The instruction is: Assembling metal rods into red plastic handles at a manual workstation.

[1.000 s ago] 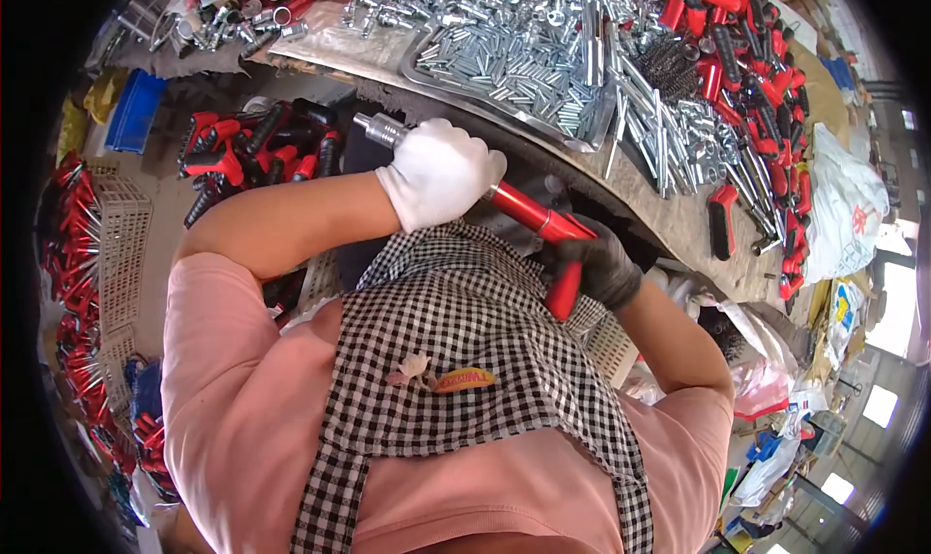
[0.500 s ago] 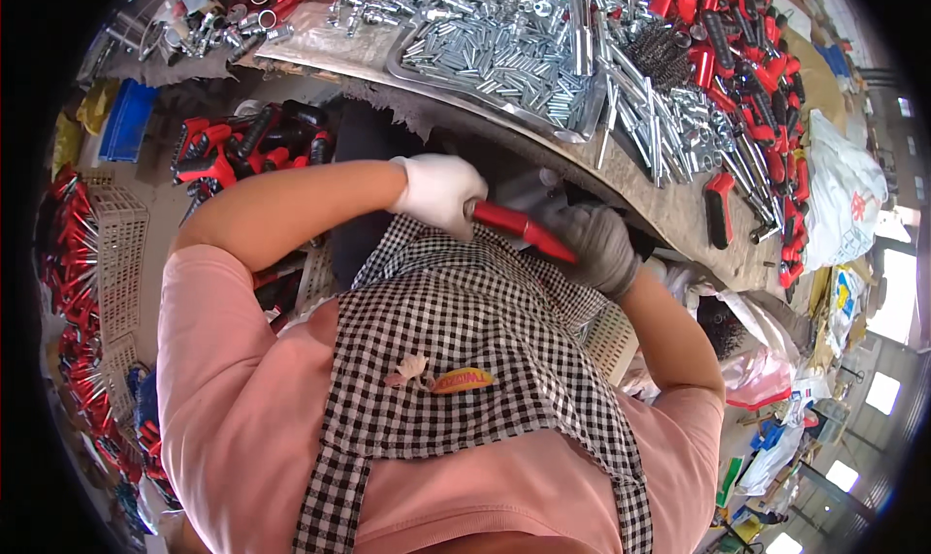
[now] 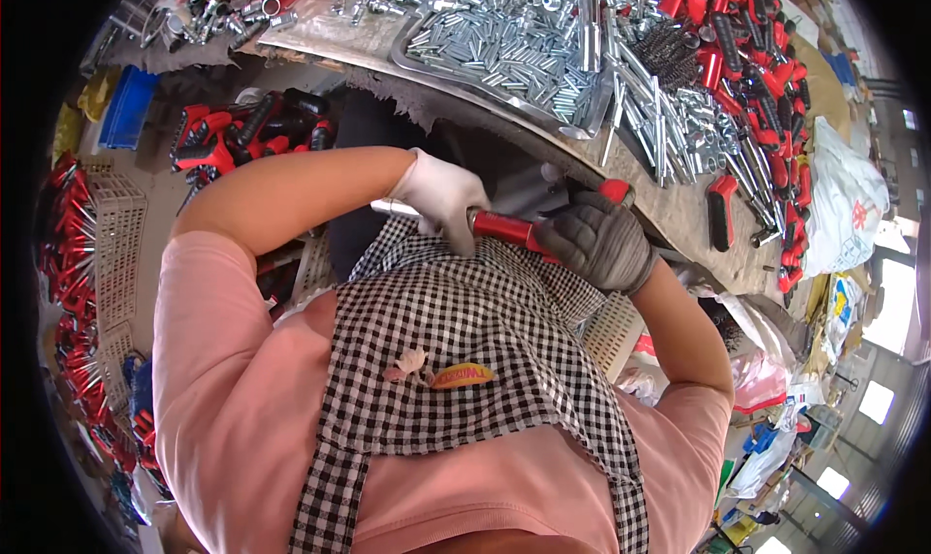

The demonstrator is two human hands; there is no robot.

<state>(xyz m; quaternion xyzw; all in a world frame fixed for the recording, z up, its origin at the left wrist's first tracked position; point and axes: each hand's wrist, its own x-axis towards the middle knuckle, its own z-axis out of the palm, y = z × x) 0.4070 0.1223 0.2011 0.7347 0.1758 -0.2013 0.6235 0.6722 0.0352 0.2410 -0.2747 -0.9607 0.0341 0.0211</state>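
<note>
Red tool (image 3: 501, 228) held across the apron (image 3: 436, 312), near the workbench (image 3: 737, 265): the grey-gloved right hand (image 3: 596, 244) clamps its body; the white-gloved left hand (image 3: 448, 197) wraps its other end, fingertips partly hidden, presumably bracing it from both sides.

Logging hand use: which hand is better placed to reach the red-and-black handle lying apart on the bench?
Probably the right hand: it is nearer the handle, though wrapped around the red tool. The left hand is farther away.

Dark-gloved fingers (image 3: 570, 243) hide part of the red tool (image 3: 502, 228).
</note>
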